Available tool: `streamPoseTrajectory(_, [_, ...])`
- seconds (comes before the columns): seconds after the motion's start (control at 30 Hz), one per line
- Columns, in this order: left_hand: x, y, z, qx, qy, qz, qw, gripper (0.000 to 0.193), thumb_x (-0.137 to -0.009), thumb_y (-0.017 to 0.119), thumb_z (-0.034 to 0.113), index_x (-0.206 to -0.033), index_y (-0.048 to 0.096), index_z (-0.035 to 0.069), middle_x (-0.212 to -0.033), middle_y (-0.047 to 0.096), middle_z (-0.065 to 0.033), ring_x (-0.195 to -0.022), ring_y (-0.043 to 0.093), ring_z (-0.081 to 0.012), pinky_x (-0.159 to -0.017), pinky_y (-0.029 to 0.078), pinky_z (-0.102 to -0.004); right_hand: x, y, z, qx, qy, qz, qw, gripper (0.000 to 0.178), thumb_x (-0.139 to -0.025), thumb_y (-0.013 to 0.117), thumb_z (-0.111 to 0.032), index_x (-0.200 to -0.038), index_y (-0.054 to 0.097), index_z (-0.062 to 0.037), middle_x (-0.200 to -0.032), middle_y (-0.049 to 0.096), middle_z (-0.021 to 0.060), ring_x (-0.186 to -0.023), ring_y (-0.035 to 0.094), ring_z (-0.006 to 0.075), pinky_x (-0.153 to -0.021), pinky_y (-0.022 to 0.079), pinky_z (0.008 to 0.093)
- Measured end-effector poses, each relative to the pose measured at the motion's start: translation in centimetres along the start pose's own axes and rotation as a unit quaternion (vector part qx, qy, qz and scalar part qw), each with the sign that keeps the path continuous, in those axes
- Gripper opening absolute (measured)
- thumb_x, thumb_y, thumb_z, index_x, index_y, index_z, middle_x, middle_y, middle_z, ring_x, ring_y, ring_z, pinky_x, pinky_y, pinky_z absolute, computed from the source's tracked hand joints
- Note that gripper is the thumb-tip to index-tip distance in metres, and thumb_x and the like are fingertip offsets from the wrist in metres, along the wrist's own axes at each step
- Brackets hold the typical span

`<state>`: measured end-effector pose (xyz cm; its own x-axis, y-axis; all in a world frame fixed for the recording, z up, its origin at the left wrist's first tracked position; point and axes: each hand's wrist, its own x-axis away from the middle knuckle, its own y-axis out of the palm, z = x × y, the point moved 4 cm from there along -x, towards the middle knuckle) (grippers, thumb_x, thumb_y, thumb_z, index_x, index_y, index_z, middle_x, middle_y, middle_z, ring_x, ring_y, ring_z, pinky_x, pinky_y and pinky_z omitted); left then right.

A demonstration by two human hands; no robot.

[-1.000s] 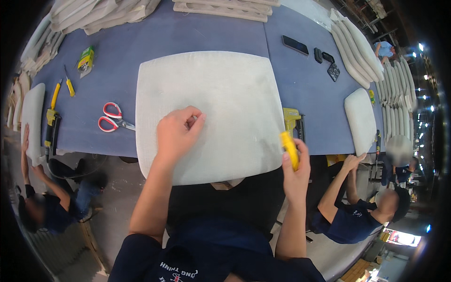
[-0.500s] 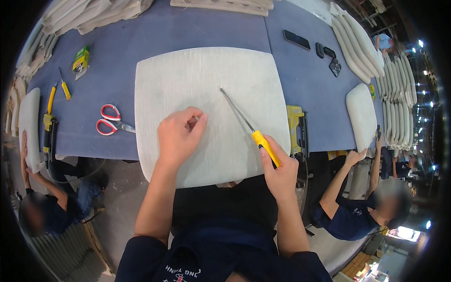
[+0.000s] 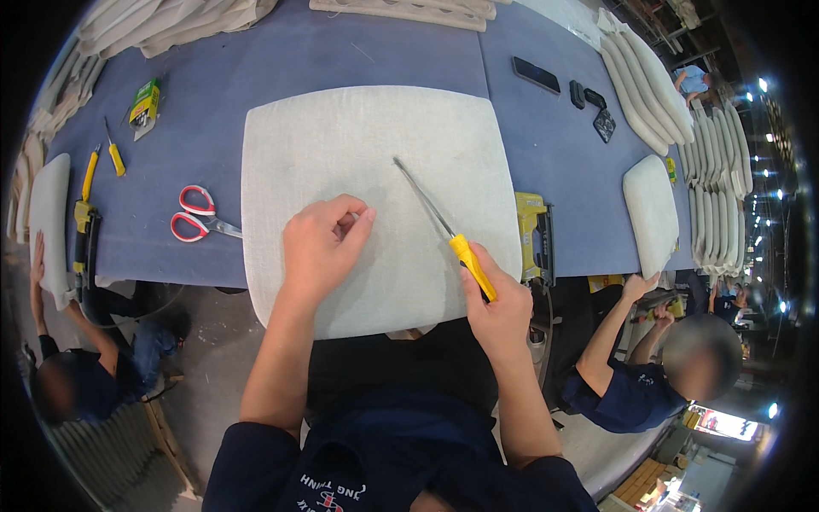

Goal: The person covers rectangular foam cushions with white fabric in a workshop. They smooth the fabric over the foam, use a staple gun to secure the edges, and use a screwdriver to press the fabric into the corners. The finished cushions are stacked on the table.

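A pale, fabric-covered cushion [image 3: 384,128] lies at the table's near edge in front of me, partly overhanging it. My left hand [image 3: 324,243] rests on its lower middle, fingers curled in and thumb near the index finger; nothing shows in them. In my right hand [image 3: 499,303], above the cushion's lower right, is a screwdriver [image 3: 461,246] with a yellow and black handle. Its long metal shaft points up and left over the cushion's middle. I cannot tell whether the tip touches the fabric.
Red-and-white scissors [image 3: 198,213] lie left of the cushion, their blades partly under it. A yellow staple gun [image 3: 531,235] sits close on its right. Farther off are a phone [image 3: 536,75], a small green-yellow box [image 3: 145,107] and stacked cushions [image 3: 644,85]. Co-workers handle cushions on both sides.
The screwdriver and my right hand have shifted slightly left. My left hand stays curled on the cushion. The right co-worker's far hand has come down off their cushion.
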<state>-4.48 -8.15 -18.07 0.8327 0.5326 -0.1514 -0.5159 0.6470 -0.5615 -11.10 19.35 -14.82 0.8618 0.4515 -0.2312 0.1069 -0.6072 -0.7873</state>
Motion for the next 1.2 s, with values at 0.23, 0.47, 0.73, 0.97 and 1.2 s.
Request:
streamPoseTrajectory(0.23, [0.1, 0.0, 0.3, 0.008, 0.001, 0.005, 1.0, 0.016, -0.1, 0.081, 0.019, -0.098, 0.082, 0.003, -0.075, 0.072, -0.005, -0.066, 0.062, -0.0127, -0.063, 0.05, -0.0298, 0.1, 0.8, 2.4, -0.133, 0.102, -0.054, 0.984, 0.042, -0.107, 0.078, -0.026, -0.144, 0.076, -0.0067, -0.088, 0.076, 0.0107, -0.07, 0.069, 0.0205, -0.065, 0.056, 0.0374])
streamPoseTrajectory(0.47, [0.0, 0.0, 0.3, 0.023, -0.011, 0.006, 1.0, 0.016, -0.101, 0.081, 0.017, -0.099, 0.081, 0.001, -0.073, 0.071, -0.0035, -0.064, 0.059, -0.0079, -0.061, 0.046, -0.0266, 0.9, 1.7, 2.8, -0.412, 0.372, -0.164, 0.816, 0.053, -0.11, 0.074, -0.031, -0.156, 0.065, -0.0076, -0.086, 0.064, 0.0029, -0.065, 0.053, 0.0117, -0.064, 0.048, 0.0313])
streamPoseTrajectory(0.73, [0.0, 0.2, 0.2, 0.012, -0.012, 0.011, 1.0, 0.018, -0.102, 0.08, 0.021, -0.098, 0.082, 0.003, -0.071, 0.07, -0.0028, -0.063, 0.06, -0.0106, -0.061, 0.047, -0.0286, 0.6, 1.1, 0.6, -0.174, 0.134, -0.121, 0.968, 0.053, -0.102, 0.076, -0.023, -0.153, 0.069, -0.0108, -0.082, 0.067, 0.0114, -0.07, 0.067, 0.0214, -0.068, 0.053, 0.0365])
streamPoseTrajectory(0.97, [0.0, 0.1, 0.2, 0.014, -0.001, 0.014, 1.0, 0.018, -0.103, 0.08, 0.018, -0.098, 0.081, 0.001, -0.069, 0.068, -0.0015, -0.062, 0.056, -0.0066, -0.06, 0.045, -0.0263, 0.7, 0.6, 0.8, 0.095, -0.06, 0.039, 0.993, 0.06, -0.09, 0.075, -0.003, -0.146, 0.079, -0.0241, -0.094, 0.07, 0.0115, -0.079, 0.071, 0.0324, -0.072, 0.058, 0.0411])
streamPoseTrajectory(1.2, [-0.2, 0.1, 0.2, 0.015, -0.013, 0.017, 1.0, 0.019, -0.103, 0.08, 0.02, -0.098, 0.081, 0.002, -0.069, 0.068, -0.0026, -0.062, 0.058, -0.0091, -0.061, 0.047, -0.0281, -0.3, 0.6, 1.4, -0.09, -0.021, 0.046, 0.995, 0.057, -0.09, 0.077, 0.005, -0.143, 0.08, -0.0153, -0.1, 0.073, 0.0099, -0.083, 0.071, 0.0219, -0.074, 0.056, 0.0336])
